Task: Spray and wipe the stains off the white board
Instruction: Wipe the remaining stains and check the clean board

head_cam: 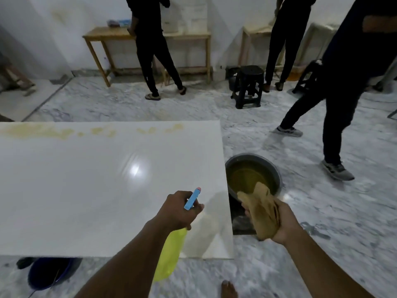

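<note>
Where the white board [96, 190] overhangs at lower left, a blue bucket [49, 274] shows only in part, its contents unseen. The board lies flat above the marble floor [335, 203], glossy, with one light glare. Yellowish stains [53, 132] smear its far edge. The left hand [180, 209] grips a yellow-green spray bottle [169, 254] over the board's near right corner. Grey basin [253, 177], rim partly cut by the board's edge, holds murky yellow-brown water. The right hand [283, 222] clutches a bunched tan cloth [262, 211] over its near rim.

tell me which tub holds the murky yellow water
The grey basin beside the white board's right edge; the blue bucket sits partly hidden under the board's near edge.
</note>
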A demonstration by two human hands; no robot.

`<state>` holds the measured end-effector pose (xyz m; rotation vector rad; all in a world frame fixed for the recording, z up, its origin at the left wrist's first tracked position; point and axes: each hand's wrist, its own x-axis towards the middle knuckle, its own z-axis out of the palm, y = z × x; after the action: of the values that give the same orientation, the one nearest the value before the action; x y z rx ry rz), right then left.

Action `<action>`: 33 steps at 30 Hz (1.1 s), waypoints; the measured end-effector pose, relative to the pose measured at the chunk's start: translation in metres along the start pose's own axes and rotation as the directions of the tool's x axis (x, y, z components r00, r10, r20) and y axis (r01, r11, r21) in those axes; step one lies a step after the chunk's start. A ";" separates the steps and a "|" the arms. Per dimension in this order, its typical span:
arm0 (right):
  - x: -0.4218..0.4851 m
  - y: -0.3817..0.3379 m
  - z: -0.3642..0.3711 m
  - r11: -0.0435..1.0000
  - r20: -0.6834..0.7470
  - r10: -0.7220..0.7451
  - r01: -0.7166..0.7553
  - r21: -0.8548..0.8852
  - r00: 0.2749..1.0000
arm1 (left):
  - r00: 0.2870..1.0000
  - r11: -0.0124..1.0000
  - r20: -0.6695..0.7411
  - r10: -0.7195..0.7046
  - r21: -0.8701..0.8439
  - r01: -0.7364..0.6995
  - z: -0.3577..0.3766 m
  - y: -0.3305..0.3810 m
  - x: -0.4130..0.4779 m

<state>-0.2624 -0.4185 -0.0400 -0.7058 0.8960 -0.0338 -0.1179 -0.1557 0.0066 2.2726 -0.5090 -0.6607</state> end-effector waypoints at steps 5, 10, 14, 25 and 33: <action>0.052 -0.056 0.046 0.990 0.002 -0.039 0.039 -0.135 0.999 | 0.998 1.000 -0.068 -0.014 0.016 0.015 -0.012 0.014 0.037; 0.112 -0.061 0.099 0.459 0.198 -0.344 0.348 -0.817 0.918 | 0.991 0.999 -0.131 -0.041 -0.031 0.037 -0.008 0.010 0.048; 0.163 -0.021 0.107 -0.125 0.468 -0.245 0.451 -0.884 0.849 | 0.984 0.995 -0.147 -0.099 -0.021 0.097 -0.005 -0.006 0.037; 0.110 0.145 0.022 -0.270 0.745 -0.093 0.704 -0.657 0.660 | 0.965 0.982 -0.182 -0.189 -0.033 0.186 -0.006 -0.082 -0.050; 0.007 0.224 -0.026 -0.128 0.660 -0.241 0.651 -0.748 0.711 | 0.987 0.991 -0.114 -0.109 -0.093 0.099 0.011 -0.129 -0.151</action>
<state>-0.3339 -0.2611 -0.1850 -2.3634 0.0956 0.0794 -0.2228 0.0055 -0.0465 2.2512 -0.2999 -0.5821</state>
